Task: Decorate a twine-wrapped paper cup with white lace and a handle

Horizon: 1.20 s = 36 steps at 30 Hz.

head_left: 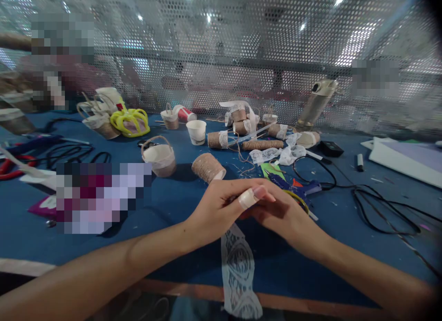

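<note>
My left hand (224, 201) and my right hand (288, 215) meet over the front of the table, fingers curled together. A bandage (247, 199) wraps the left thumb. From beneath my left hand a strip of white lace ribbon (238, 261) hangs past the table edge; its upper end is hidden between the hands. What my right fingers hold is hidden too. Just beyond my left hand a twine-wrapped cup (208, 166) lies tilted. A blue glue gun (293, 185) rests beside my right hand.
A small handled basket (159, 160) and a white paper cup (196, 132) stand farther back. Several twine-wrapped cups and lace scraps (292, 150) lie behind. Black cable (383, 215) loops at right, near white sheets (407, 162). A perforated metal screen (221, 58) closes the back.
</note>
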Motion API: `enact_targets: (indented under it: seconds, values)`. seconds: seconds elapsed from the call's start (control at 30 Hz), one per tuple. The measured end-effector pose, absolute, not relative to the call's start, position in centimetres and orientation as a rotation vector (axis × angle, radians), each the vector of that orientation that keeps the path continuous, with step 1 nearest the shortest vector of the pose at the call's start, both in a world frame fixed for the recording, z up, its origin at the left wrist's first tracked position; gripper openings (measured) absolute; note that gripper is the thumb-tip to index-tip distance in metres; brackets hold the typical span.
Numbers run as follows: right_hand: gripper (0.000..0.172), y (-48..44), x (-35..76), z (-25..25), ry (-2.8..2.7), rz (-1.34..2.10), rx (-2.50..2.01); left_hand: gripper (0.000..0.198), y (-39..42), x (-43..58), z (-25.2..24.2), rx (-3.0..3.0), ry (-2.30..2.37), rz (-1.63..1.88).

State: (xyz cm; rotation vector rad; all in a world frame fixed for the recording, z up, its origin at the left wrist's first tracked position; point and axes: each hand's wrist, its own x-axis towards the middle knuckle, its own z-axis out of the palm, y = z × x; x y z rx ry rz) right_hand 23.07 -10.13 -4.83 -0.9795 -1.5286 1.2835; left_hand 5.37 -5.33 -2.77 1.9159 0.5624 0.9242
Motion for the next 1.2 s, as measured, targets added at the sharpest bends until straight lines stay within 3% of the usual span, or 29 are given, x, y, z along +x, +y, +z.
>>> enact_targets:
  seconds: [0.17, 0.33, 0.43, 0.57, 0.8, 1.03, 1.2]
  values:
    - [0.050, -10.3, 21.8, -6.4, -1.476, 1.317, -1.015, 0.030, -5.4, 5.5, -2.6, 1.942, 0.537, 0.899]
    - [0.035, -9.6, 22.6, -6.2, -1.430, 1.204, -1.016, 0.021, -4.7, 4.3, -1.4, 1.964, 0.121, 0.921]
    - [0.031, -9.4, 23.5, -5.6, -1.336, 1.158, -1.076, 0.012, -3.4, 3.2, 0.2, 1.898, -0.030, 0.534]
    - [0.024, -9.3, 24.3, -5.4, -1.274, 1.114, -1.034, 0.021, -1.4, 2.2, 1.9, 1.874, -0.037, -0.019]
    - [0.019, -9.9, 24.3, -5.9, -1.221, 1.267, -0.855, 0.011, 0.5, 2.2, 0.5, 2.227, 0.313, 0.044]
    - [0.018, -10.0, 24.2, -6.3, -1.207, 1.340, -0.804, 0.036, 0.0, 2.6, -0.6, 2.137, 0.457, 0.138]
    - [0.021, -9.6, 24.2, -6.6, -1.163, 1.261, -0.859, 0.072, -1.4, 3.4, -1.6, 1.929, 0.593, 0.402]
